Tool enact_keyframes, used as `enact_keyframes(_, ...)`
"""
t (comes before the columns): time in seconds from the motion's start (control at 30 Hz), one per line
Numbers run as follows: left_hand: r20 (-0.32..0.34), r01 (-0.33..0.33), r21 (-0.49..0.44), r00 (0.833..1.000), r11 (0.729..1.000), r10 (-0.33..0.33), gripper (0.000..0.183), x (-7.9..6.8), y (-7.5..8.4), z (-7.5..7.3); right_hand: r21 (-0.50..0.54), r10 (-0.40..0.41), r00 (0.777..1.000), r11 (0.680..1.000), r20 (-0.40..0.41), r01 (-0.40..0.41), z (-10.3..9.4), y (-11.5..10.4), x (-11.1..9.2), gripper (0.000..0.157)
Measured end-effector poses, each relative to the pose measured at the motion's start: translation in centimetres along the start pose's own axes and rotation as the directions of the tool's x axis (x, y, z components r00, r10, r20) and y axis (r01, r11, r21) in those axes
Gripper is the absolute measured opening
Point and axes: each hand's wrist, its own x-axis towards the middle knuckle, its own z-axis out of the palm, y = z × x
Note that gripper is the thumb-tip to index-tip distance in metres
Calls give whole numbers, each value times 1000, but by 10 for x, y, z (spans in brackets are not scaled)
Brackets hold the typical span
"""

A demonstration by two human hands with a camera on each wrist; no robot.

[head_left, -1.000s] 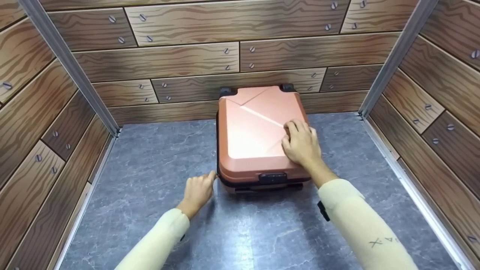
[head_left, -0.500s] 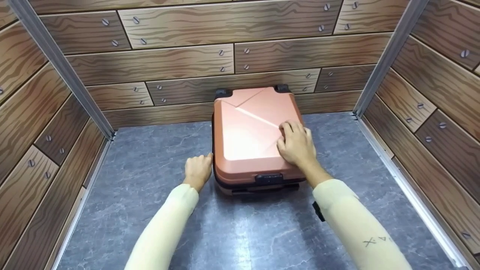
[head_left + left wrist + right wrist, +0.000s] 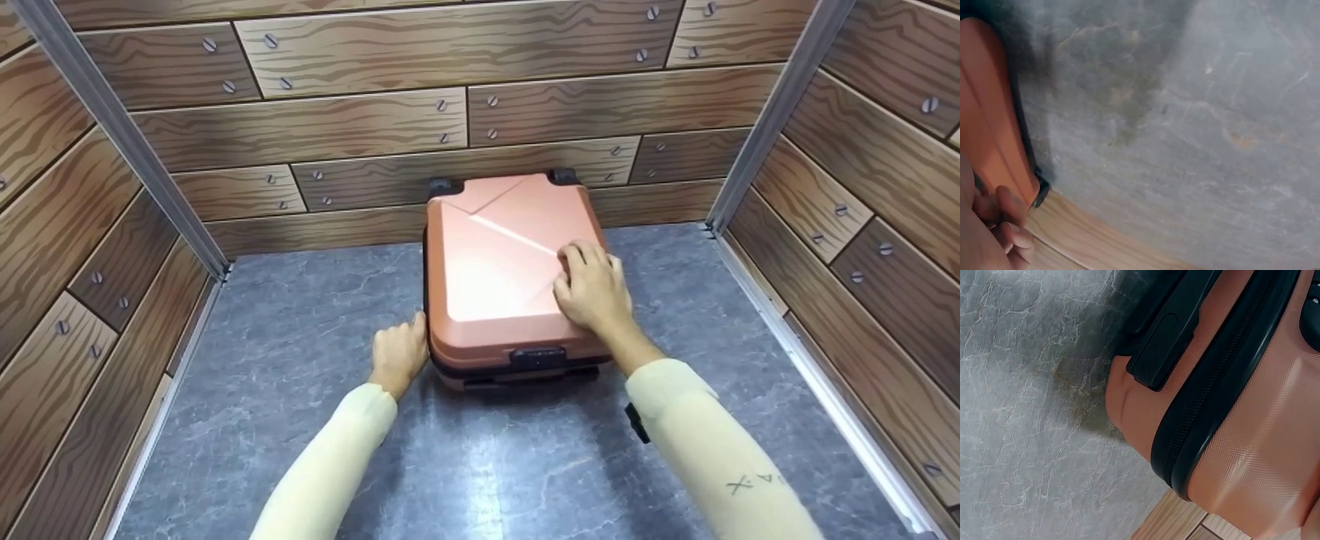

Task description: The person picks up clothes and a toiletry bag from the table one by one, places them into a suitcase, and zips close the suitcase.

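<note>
In the head view, the case (image 3: 495, 277) lies flat on the floor (image 3: 322, 300) at the centre of the frame, near the plank-patterned wall (image 3: 352, 120).

The work seems to be at the zip (image 3: 1213, 377) along the case's left edge. To do it well, the right hand (image 3: 596, 292) should press down steadily so the case does not slide, while the left hand (image 3: 399, 351) follows the seam evenly, slowing at corners. Pulling outward could swing the case round or snag the zip.

The right hand rests on the lid, its fingers bent and gripping nothing. The left hand's fingers are curled beside the left edge; whether they pinch anything, I cannot tell.

The case's long axis runs nearly up and down the frame: wheels (image 3: 442, 187) at the top by the wall, lock (image 3: 538, 357) toward the bottom.
</note>
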Motion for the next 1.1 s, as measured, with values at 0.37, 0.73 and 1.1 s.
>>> enact_keyframes(0.37,-71,-34,-4,997,999,33,23,-7,4,-1,-58,-41,998,997,57,44,5,-30,-4,42)
enact_keyframes(0.73,-132,-24,-23,991,999,21,12,-10,8,10,-247,-48,968,963,247,111,47,-146,-21,110)
enact_keyframes(1.1,2,47,-29,999,999,-47,16,0,-4,4,-303,-52,974,945,219,119,53,-155,-23,109)
